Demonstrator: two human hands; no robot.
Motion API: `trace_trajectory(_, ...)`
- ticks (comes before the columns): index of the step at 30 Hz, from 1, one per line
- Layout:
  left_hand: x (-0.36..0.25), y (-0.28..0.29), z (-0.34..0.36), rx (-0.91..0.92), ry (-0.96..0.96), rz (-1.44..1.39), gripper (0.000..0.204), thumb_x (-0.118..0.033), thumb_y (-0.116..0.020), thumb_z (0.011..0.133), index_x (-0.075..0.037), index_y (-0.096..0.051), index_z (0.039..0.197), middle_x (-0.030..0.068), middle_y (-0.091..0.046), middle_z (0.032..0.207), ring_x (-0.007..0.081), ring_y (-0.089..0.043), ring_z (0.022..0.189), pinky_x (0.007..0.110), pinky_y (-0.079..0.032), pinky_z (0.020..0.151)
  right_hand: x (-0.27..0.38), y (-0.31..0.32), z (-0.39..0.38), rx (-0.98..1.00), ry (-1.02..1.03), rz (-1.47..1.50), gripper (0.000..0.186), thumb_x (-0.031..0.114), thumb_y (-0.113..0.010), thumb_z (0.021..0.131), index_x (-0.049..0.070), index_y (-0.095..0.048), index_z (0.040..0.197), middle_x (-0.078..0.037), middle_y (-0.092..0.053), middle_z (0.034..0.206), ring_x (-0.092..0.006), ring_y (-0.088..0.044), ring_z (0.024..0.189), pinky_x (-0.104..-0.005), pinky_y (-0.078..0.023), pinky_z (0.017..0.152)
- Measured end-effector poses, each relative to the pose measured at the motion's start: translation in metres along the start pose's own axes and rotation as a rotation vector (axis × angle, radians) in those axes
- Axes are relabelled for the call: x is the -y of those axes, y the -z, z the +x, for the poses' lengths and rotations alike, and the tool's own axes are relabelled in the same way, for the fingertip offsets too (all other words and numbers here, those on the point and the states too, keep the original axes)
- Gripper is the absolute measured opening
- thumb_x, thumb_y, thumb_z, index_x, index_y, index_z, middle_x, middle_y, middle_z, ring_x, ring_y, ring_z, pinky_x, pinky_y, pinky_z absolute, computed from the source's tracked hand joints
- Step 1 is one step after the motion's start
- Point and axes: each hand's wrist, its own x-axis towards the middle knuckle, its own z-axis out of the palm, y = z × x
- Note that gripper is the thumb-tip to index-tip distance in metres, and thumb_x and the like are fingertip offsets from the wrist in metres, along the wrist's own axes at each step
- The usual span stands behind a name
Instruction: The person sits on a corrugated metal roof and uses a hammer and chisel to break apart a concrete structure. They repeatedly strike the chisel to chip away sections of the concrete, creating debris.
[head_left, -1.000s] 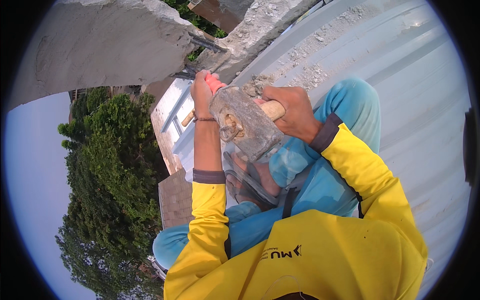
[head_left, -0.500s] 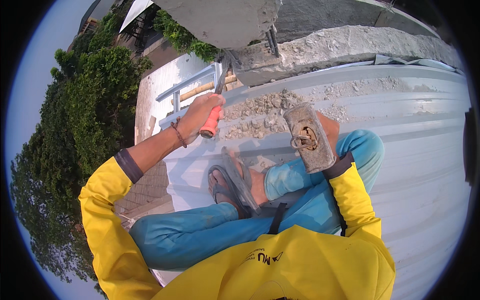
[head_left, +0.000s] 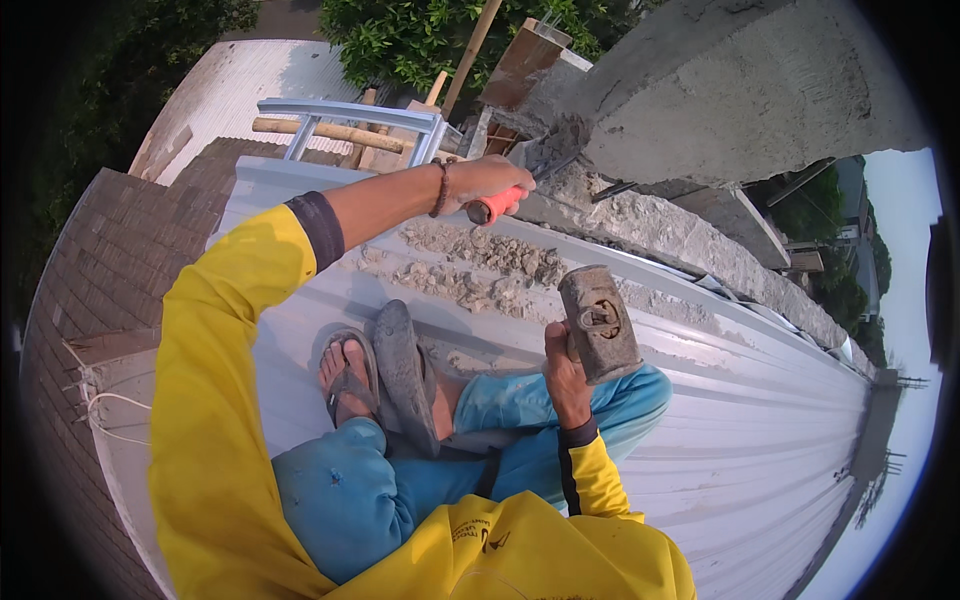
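Chisel (head_left: 502, 204), red-gripped, sits just beyond the rubble (head_left: 485, 265), its handle end toward the wearer; its far end runs in toward the broken concrete, and whether it touches cannot be told. The left hand (head_left: 478, 185), also just beyond the rubble, has its fingers closed around the red grip. The right hand (head_left: 566, 382), to the near right of the rubble, is curled closed on a hammer (head_left: 600, 325), whose heavy block head faces the camera and hides most of the handle. Beyond the rubble and to its right, a thick concrete column (head_left: 750, 100) leans over a rough concrete beam (head_left: 690, 245), with dark rebar stubs (head_left: 613, 190) jutting out near the chisel, crowding that side. Under the rubble lies a pale ribbed metal roof (head_left: 740, 430). Beyond the rubble to the left are a metal frame (head_left: 350, 108), a bamboo pole (head_left: 335, 133) and, farther off, green foliage (head_left: 400, 45). A tiled roof (head_left: 120, 250) drops away to its left, and dark sandals (head_left: 405, 375) rest on its near side.
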Motion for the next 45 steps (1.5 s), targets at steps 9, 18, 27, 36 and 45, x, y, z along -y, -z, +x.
trace_trajectory(9,0.014,0.01,0.024,0.113,-0.102,-0.061,0.029,-0.034,-0.056,0.093,-0.005,-0.057,0.09,0.0046,-0.061,0.079,0.0103,-0.057,0.063,0.027,-0.046,0.055,0.069,-0.029,0.031,0.03,-0.056,0.325,0.023,0.017,-0.078,0.073,0.005,-0.062,0.085,-0.011,-0.06,0.07,-0.0238,-0.061,0.062,-0.0329,-0.046,0.06)
trace_trajectory(18,0.013,0.008,0.022,0.181,-0.109,-0.068,0.029,-0.032,-0.056,0.094,-0.005,-0.057,0.083,0.0045,-0.058,0.076,0.01,-0.055,0.066,0.027,-0.047,0.056,0.092,-0.048,0.045,-0.037,0.338,0.142,0.021,0.017,-0.076,0.076,0.008,-0.057,0.073,-0.011,-0.056,0.065,-0.0317,-0.058,0.058,-0.0369,-0.043,0.053)
trace_trajectory(27,0.009,0.011,0.028,0.194,-0.066,0.026,0.028,-0.031,-0.056,0.092,-0.005,-0.057,0.084,0.0048,-0.06,0.076,0.0107,-0.055,0.063,0.029,-0.047,0.056,0.101,-0.068,0.028,0.023,-0.166,0.121,0.018,0.015,-0.073,0.076,0.004,-0.059,0.079,-0.017,-0.054,0.064,-0.0389,-0.055,0.06,-0.038,-0.045,0.056)
trace_trajectory(36,0.01,0.006,0.027,0.155,-0.156,0.03,0.027,-0.03,-0.056,0.092,-0.004,-0.057,0.083,0.0055,-0.061,0.078,0.0109,-0.056,0.064,0.028,-0.046,0.054,0.08,-0.042,0.044,0.0,-0.001,0.109,0.025,0.015,-0.075,0.081,-0.001,-0.058,0.071,-0.012,-0.052,0.058,-0.0224,-0.052,0.051,-0.0352,-0.04,0.05)
trace_trajectory(45,0.003,-0.006,0.031,0.063,-0.068,0.062,0.034,-0.032,-0.058,0.089,0.002,-0.057,0.093,0.0073,-0.06,0.08,0.0138,-0.061,0.069,0.03,-0.049,0.056,0.084,-0.018,0.024,0.07,0.061,0.091,0.022,0.014,-0.076,0.081,0.004,-0.058,0.072,-0.012,-0.052,0.06,-0.032,-0.053,0.054,-0.0387,-0.042,0.052)
